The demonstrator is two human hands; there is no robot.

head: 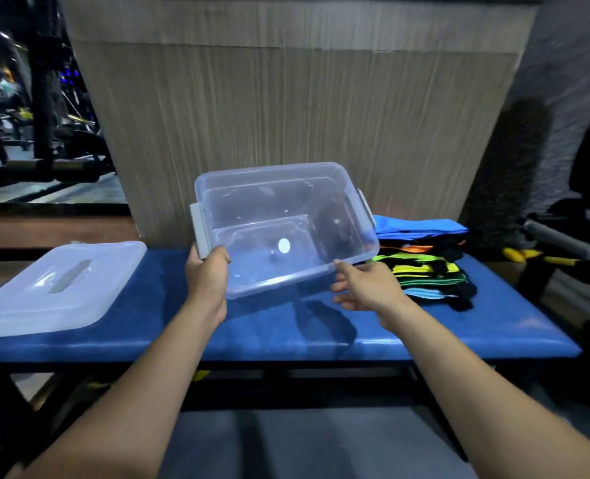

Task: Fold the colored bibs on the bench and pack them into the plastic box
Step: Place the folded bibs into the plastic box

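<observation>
Box (286,216): we see clear plastic with grey latches.
Lid (58,285): translucent white.
Surface (494,323): blue padding.
Bibs (425,257): blue, orange, neon yellow-green, light blue, with black trim.

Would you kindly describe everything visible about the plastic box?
The plastic box is clear, rectangular and lidless, with grey latches at both ends and a white round sticker on its floor. It holds nothing and is tilted, its opening toward the camera. The left hand grips its near left corner; the right hand touches its near right edge.
</observation>
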